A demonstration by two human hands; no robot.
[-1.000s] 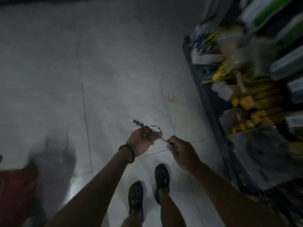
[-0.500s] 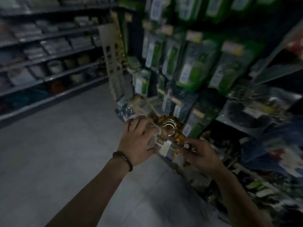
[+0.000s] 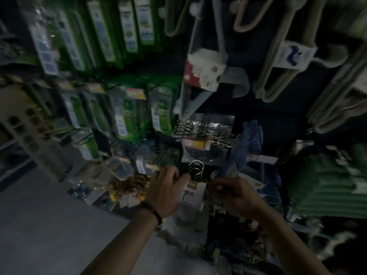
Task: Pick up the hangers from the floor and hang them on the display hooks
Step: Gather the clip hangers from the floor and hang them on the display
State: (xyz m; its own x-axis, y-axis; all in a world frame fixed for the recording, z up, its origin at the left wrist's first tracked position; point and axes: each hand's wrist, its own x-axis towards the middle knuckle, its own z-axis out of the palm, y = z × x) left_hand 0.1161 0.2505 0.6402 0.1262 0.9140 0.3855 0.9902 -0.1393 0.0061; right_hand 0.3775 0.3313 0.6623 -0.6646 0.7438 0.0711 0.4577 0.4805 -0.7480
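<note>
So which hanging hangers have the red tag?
The blue-grey bundle in the middle; the beige bundle to its right has a white tag with blue print.

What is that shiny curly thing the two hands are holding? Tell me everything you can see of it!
It is a bundle of hangers. Several thin silver metal hooks sit stacked close together, curving upward. Below them is a small tan block, then a white paper label with dark print. The rest is hidden. The left hand pinches it beside the hooks, and the right hand grips its right side. It is upright in front of hanging packets.
</note>
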